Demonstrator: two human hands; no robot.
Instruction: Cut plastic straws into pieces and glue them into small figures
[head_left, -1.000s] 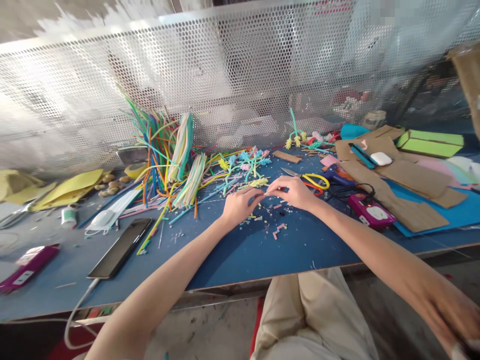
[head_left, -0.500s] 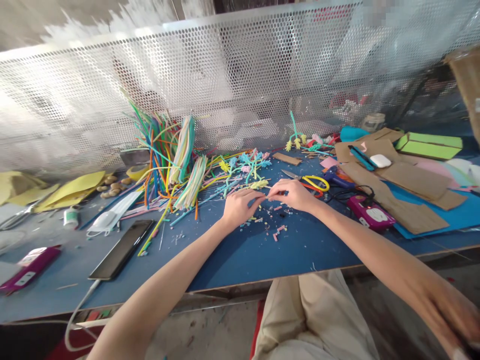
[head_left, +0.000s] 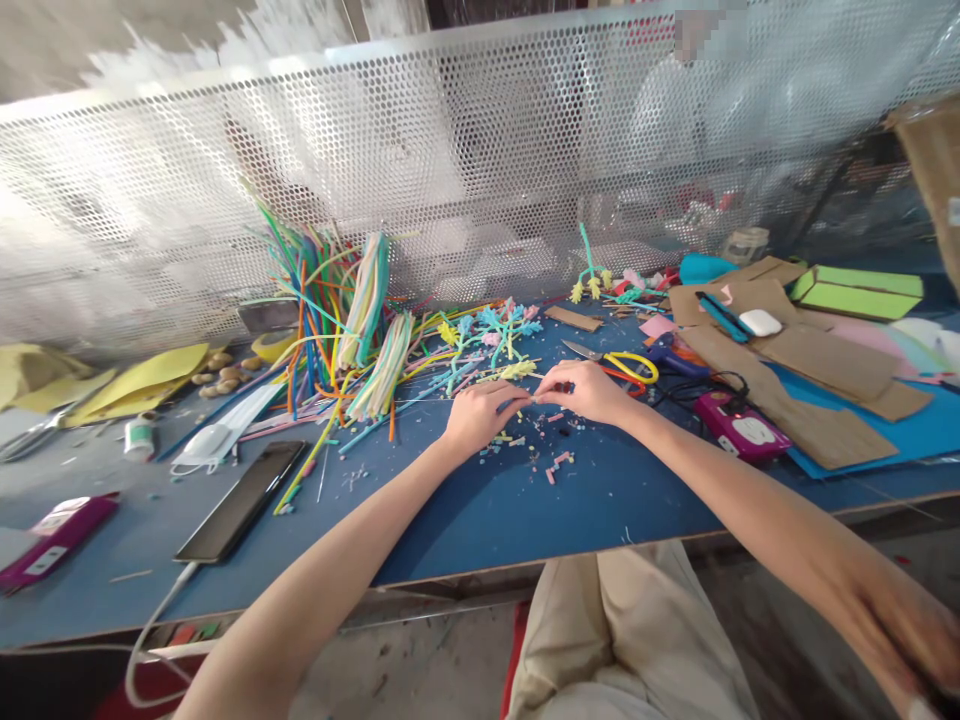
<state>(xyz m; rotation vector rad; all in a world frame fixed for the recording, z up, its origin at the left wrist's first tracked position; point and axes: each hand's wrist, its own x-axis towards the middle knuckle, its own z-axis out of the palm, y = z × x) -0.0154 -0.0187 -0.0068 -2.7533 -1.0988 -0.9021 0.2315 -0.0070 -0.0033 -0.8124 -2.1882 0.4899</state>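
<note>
Viewing through the head camera, I confirm two hands at the middle of the blue table. The left hand [head_left: 476, 412] and the right hand [head_left: 583, 391] face each other above the table [head_left: 480, 525], thumbs and fingers drawn narrow, fingertips meeting. I cannot tell whether either pinch is fully closed; anything between the fingertips is too small to identify.

Just beyond the fingertips, I locate a yellow fuzzy piece [head_left: 517, 370]. Behind it lie fuzzy flowers [head_left: 510, 325] in blue, pink and yellow on thin stems. Small clippings [head_left: 559, 465] are scattered on the near side of the hands.

To the right, just beside the right hand, I note scissors [head_left: 609, 357] with yellow and orange handles. Farther right are a magenta device [head_left: 739, 425] and cardboard pieces [head_left: 806, 405] partly covering a blue sheet [head_left: 919, 415].

To the left, I register bundled fuzzy sticks [head_left: 364, 310], a face mask [head_left: 232, 425] and a phone [head_left: 240, 505] with a white cable [head_left: 133, 670] at its near end. A perforated metal screen [head_left: 420, 150] stands behind the table.
</note>
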